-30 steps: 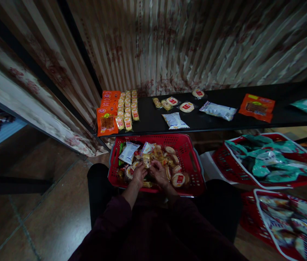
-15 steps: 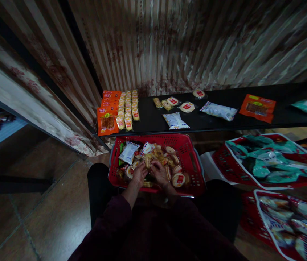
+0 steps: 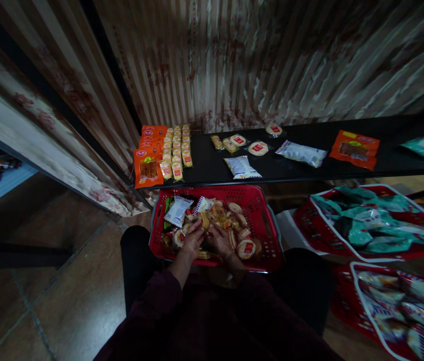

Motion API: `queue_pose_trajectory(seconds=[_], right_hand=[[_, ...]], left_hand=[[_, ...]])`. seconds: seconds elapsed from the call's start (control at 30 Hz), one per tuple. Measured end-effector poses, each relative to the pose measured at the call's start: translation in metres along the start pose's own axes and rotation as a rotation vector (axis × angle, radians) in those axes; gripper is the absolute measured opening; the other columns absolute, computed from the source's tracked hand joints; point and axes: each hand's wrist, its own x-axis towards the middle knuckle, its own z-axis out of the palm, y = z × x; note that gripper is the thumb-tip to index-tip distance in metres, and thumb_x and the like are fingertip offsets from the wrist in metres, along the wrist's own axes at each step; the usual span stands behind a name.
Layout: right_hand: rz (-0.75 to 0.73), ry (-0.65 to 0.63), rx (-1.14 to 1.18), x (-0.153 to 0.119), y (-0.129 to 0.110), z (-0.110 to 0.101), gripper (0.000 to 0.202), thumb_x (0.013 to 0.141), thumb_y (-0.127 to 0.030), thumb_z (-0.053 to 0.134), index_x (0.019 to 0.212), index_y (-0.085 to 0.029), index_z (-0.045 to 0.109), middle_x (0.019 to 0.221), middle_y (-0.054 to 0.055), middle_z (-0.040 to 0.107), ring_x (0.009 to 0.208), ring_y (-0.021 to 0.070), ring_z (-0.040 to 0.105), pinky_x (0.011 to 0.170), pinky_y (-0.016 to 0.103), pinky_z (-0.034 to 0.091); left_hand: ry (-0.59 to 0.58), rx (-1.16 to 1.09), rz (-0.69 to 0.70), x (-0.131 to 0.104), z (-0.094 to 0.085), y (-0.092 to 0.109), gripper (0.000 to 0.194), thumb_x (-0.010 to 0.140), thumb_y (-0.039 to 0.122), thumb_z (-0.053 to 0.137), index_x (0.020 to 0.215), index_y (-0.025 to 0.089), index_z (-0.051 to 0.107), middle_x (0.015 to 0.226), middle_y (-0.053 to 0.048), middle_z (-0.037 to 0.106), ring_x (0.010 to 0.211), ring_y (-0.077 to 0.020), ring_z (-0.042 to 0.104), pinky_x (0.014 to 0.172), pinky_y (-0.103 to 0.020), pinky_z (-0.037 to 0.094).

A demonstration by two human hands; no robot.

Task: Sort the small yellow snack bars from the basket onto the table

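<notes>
Both hands are low inside a red plastic basket [image 3: 260, 205] full of wrapped snacks. My left hand [image 3: 193, 240] has its fingers closed on a small yellow biscuit packet [image 3: 205, 219], which stands up between the two hands. Close beside it, my right hand [image 3: 219, 240] is curled in, its fingertips near the packet's lower end; what lies in its fingers is partly hidden. Round wrapped biscuits [image 3: 246, 249] lie to the right of the hands. A white-and-blue snack bag [image 3: 178, 211] rests at the basket's left.
A black shelf [image 3: 204, 168] runs behind the basket. On it stand rows of small biscuit packets [image 3: 176, 155], orange snack bags [image 3: 148, 168] and several loose snacks. To the right are a basket of green bags [image 3: 377, 225] and a basket of striped bags [image 3: 403, 306].
The yellow biscuit packet has come up between my hands, at the left fingertips. My right fingers have curled lower. The basket and shelf goods look unchanged.
</notes>
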Motion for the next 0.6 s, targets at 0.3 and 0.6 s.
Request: queue_pose_trajectory(seconds=[0.3, 0.6], right_hand=[[0.06, -0.031, 0.028, -0.003, -0.004, 0.001, 0.043, 0.06, -0.058, 0.07, 0.078, -0.019, 0.065, 0.066, 0.0, 0.064, 0.054, 0.0125, 0.053, 0.052, 0.025, 0.041], [-0.096, -0.061, -0.134, -0.004, -0.009, 0.001, 0.04, 0.06, -0.045, 0.069, 0.09, -0.018, 0.069, 0.09, 0.008, 0.071, 0.078, 0.0204, 0.061, 0.066, 0.031, 0.048]], left_hand=[[0.002, 0.035, 0.031, -0.005, 0.003, 0.002, 0.036, 0.057, 0.02, 0.079, 0.092, 0.025, 0.071, 0.104, -0.004, 0.068, 0.099, -0.0179, 0.06, 0.091, -0.032, 0.041], [-0.02, 0.045, 0.04, -0.014, 0.012, 0.008, 0.032, 0.052, 0.02, 0.08, 0.083, 0.022, 0.072, 0.097, -0.004, 0.07, 0.097, -0.0191, 0.06, 0.089, -0.031, 0.041]])
